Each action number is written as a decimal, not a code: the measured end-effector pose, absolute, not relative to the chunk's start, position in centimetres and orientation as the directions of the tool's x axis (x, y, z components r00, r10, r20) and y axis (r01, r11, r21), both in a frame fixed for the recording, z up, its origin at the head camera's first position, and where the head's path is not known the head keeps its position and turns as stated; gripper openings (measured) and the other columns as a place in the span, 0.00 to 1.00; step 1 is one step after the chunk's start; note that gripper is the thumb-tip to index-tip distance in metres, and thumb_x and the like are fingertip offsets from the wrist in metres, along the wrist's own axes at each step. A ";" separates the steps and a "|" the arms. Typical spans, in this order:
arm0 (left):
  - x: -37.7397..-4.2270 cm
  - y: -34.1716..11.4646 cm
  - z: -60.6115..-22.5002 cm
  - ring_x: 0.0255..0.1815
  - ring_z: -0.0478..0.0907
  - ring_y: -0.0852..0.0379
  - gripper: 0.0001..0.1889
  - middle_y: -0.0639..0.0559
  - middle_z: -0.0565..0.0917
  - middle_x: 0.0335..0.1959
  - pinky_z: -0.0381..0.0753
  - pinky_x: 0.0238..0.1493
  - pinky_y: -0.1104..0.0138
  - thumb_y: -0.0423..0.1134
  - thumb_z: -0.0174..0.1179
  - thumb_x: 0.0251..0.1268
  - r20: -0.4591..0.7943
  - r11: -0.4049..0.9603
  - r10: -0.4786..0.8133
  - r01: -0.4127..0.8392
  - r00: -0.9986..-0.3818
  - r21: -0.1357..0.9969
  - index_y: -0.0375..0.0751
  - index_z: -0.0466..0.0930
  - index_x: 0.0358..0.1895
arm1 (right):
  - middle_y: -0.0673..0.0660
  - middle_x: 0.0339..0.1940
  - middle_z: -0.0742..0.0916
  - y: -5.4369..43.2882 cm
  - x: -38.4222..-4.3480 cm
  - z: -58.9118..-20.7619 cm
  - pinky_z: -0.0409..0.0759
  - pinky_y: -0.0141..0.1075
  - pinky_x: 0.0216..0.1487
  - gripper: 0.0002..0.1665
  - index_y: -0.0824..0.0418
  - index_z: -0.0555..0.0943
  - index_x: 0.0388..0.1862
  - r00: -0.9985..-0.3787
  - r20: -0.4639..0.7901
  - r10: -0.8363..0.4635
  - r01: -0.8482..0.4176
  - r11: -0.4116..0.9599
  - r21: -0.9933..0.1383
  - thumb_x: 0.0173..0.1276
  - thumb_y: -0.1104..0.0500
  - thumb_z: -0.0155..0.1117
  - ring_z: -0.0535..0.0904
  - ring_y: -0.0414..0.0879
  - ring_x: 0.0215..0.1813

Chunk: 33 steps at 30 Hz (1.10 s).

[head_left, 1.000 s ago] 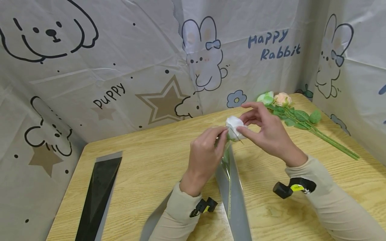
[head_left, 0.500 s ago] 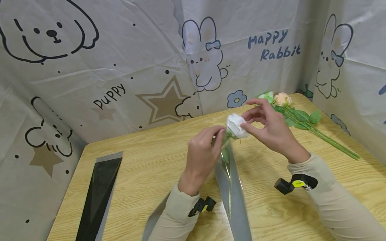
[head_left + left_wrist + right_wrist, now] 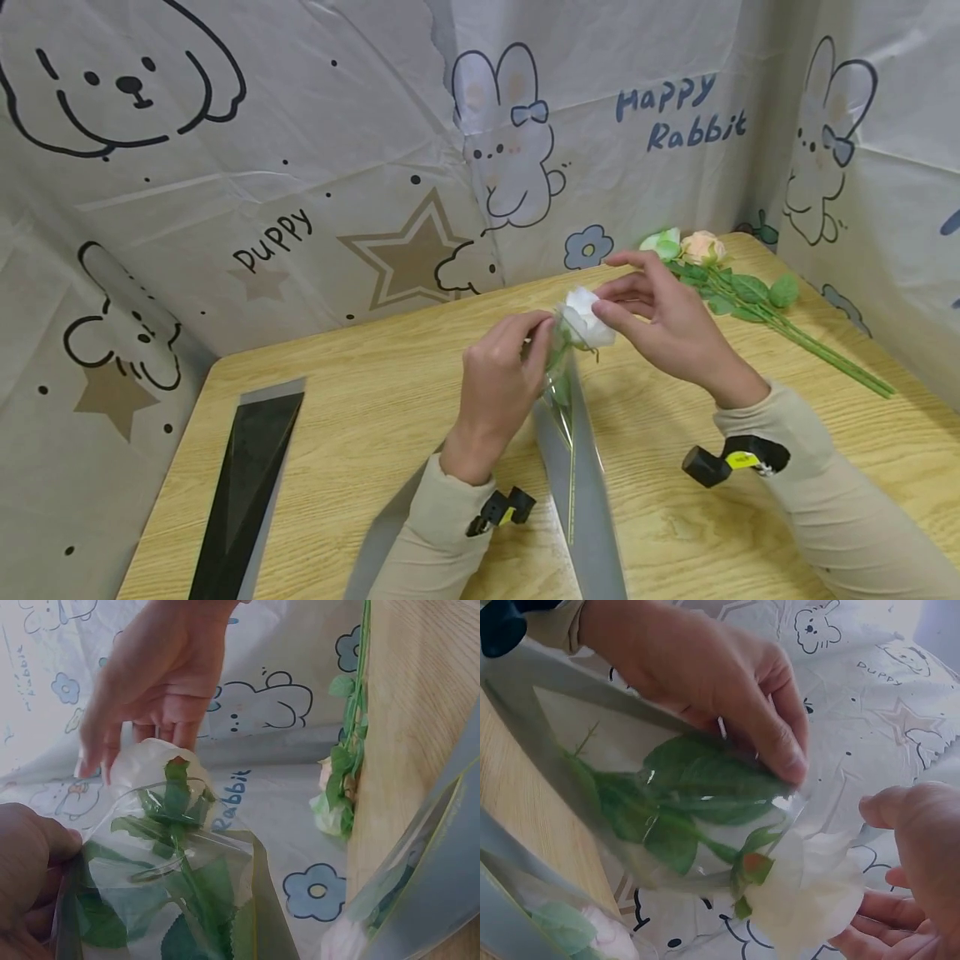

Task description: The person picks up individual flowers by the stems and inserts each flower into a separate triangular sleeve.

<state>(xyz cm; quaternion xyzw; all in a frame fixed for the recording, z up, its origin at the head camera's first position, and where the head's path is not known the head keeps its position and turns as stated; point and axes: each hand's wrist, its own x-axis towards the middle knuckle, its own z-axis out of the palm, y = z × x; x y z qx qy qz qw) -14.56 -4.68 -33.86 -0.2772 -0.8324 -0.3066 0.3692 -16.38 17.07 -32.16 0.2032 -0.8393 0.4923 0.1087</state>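
A white rose (image 3: 588, 323) with green leaves stands in the mouth of a clear-fronted grey flower sleeve (image 3: 588, 508), its bloom above the rim. My left hand (image 3: 501, 387) pinches the sleeve's upper edge between thumb and fingertips, as the right wrist view shows too. Around the bloom's far side lies my right hand (image 3: 667, 325), its fingers loosely bent and thumb apart from them. The thumb appears at the petals; whether it presses them I cannot tell. In the left wrist view the stem and leaves (image 3: 199, 900) show through the clear film.
Two loose stems with a peach flower (image 3: 703, 247) and a pale green flower (image 3: 662, 243) lie at the back right. A black sleeve (image 3: 243, 483) lies on the table's left. A pink flower (image 3: 607, 931) in another sleeve shows low in the right wrist view. Printed cloth walls surround the table.
The white rose first tilts right out of the sleeve's edge, then settles slightly lower against the film. My left hand has shifted a little left; my right hand has moved slightly right.
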 end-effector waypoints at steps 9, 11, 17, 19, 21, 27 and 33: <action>-14.4 -4.4 -34.2 0.39 0.91 0.56 0.06 0.46 0.92 0.39 0.91 0.42 0.70 0.35 0.63 0.74 0.745 0.689 0.276 0.666 -0.607 0.287 0.36 0.88 0.43 | 0.62 0.53 0.90 16.7 -15.8 -31.9 0.79 0.16 0.59 0.28 0.59 0.68 0.71 -0.863 0.435 -0.258 -0.503 0.353 -0.789 0.76 0.61 0.64 0.84 0.26 0.52; -14.4 -4.4 -34.2 0.39 0.91 0.56 0.06 0.46 0.92 0.39 0.91 0.42 0.70 0.35 0.63 0.74 0.743 0.688 0.275 0.665 -0.610 0.291 0.36 0.88 0.43 | 0.63 0.52 0.90 16.7 -15.7 -31.9 0.79 0.17 0.59 0.28 0.60 0.67 0.71 -0.854 0.446 -0.266 -0.516 0.335 -0.788 0.76 0.63 0.64 0.84 0.27 0.52; -14.4 -4.4 -34.1 0.38 0.91 0.56 0.07 0.45 0.92 0.39 0.91 0.41 0.71 0.35 0.63 0.75 0.749 0.674 0.265 0.672 -0.608 0.307 0.36 0.88 0.43 | 0.63 0.52 0.89 16.7 -15.4 -31.8 0.81 0.18 0.59 0.29 0.61 0.67 0.71 -0.836 0.474 -0.278 -0.544 0.304 -0.782 0.75 0.65 0.64 0.84 0.30 0.53; -14.3 -4.4 -34.1 0.38 0.91 0.55 0.07 0.45 0.92 0.39 0.91 0.41 0.71 0.35 0.62 0.75 0.752 0.673 0.256 0.670 -0.607 0.312 0.36 0.88 0.43 | 0.63 0.52 0.89 16.7 -15.3 -31.8 0.81 0.19 0.58 0.29 0.61 0.67 0.71 -0.830 0.480 -0.283 -0.552 0.299 -0.779 0.75 0.65 0.64 0.84 0.30 0.53; -14.3 -4.4 -34.1 0.38 0.91 0.55 0.07 0.45 0.92 0.38 0.91 0.40 0.70 0.35 0.62 0.75 0.757 0.677 0.245 0.666 -0.606 0.314 0.36 0.88 0.43 | 0.63 0.52 0.89 16.6 -15.3 -31.8 0.82 0.19 0.58 0.29 0.61 0.68 0.71 -0.826 0.485 -0.288 -0.558 0.297 -0.775 0.75 0.66 0.64 0.85 0.31 0.52; -14.3 -4.4 -34.0 0.36 0.91 0.55 0.07 0.45 0.92 0.36 0.91 0.38 0.68 0.35 0.63 0.74 0.780 0.679 0.206 0.660 -0.590 0.320 0.35 0.88 0.41 | 0.64 0.51 0.89 16.4 -15.2 -31.9 0.82 0.20 0.58 0.29 0.62 0.67 0.71 -0.816 0.493 -0.301 -0.570 0.280 -0.773 0.74 0.67 0.64 0.85 0.31 0.52; -14.5 -4.4 -34.0 0.34 0.91 0.55 0.07 0.44 0.92 0.35 0.91 0.35 0.68 0.34 0.62 0.74 0.795 0.682 0.173 0.653 -0.581 0.329 0.34 0.88 0.40 | 0.66 0.50 0.89 16.2 -15.2 -32.0 0.84 0.22 0.57 0.30 0.65 0.67 0.70 -0.800 0.511 -0.315 -0.592 0.268 -0.760 0.72 0.69 0.65 0.86 0.31 0.51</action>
